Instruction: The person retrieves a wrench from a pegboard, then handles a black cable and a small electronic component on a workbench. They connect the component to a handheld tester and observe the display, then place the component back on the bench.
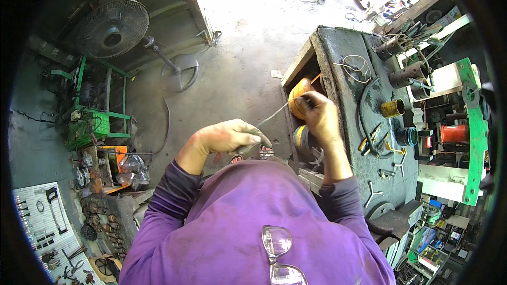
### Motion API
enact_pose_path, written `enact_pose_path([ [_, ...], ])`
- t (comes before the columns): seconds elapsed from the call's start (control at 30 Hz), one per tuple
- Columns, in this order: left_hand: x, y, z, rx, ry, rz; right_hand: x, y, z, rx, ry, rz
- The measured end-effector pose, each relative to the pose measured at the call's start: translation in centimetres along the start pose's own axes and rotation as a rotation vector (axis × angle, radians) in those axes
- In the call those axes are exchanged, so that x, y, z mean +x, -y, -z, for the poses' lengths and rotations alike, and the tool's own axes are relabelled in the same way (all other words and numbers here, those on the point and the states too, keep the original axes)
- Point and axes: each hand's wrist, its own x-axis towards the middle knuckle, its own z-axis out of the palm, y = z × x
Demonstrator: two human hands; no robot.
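Observation:
A thin pale length of wire or cord (273, 113) stretches in front of me between my two hands. My left hand (228, 136) is closed, with one end of the strand coming out of its fingers. Higher and to the right, my right hand (320, 117) pinches the strand's other end with bent, darkened fingers. Just behind that hand sits an orange spool (299, 93) in the open side of the workbench. Below it in the same opening is a grey roll with a yellow mark (301, 138). What lies inside my left palm is hidden.
The dark workbench (343, 92) at right carries a loose wire loop (358, 68), a black hose (364, 111), yellow-handled pliers (371, 140), a yellow cup (392, 108) and Y-shaped tools (373, 193). A standing fan (113, 30) and green crate (90, 129) stand left.

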Motion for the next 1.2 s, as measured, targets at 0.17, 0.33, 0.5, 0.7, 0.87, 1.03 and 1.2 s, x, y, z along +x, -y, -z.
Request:
enact_pose_path([
  [0.17, -0.7, 1.6, 1.7, -1.114, 0.186, -0.886, -5.3, 0.7, -5.7, 0.135, 0.586, 0.081],
  [0.33, 0.7, 3.1, 1.3, -0.312, -0.606, -0.522, -4.7, 3.5, -2.6, 0.254, 0.986, 0.095],
  [0.5, 1.7, 3.8, -0.3, 0.504, -0.200, -0.274, -1.6, 4.0, 1.4, 0.338, 0.627, 0.020],
  [0.7, 1.9, 2.5, 0.0, -0.878, 0.263, -0.619, -1.9, 0.3, -0.9, 0.024, 0.325, -0.079],
  [0.87, 4.5, 1.9, 0.3, -0.722, -0.483, -0.839, -6.8, 0.4, -2.1, 0.024, 0.743, 0.048],
  [1.03, 6.9, 2.2, -2.3, 0.377, -0.304, -0.195, -5.6, -0.5, 1.9, -0.001, 0.518, -0.014],
  [1.2, 10.6, -0.6, -4.1, 0.245, 0.191, 0.093, -4.4, -3.5, 4.9, -0.028, 0.177, 0.070],
])
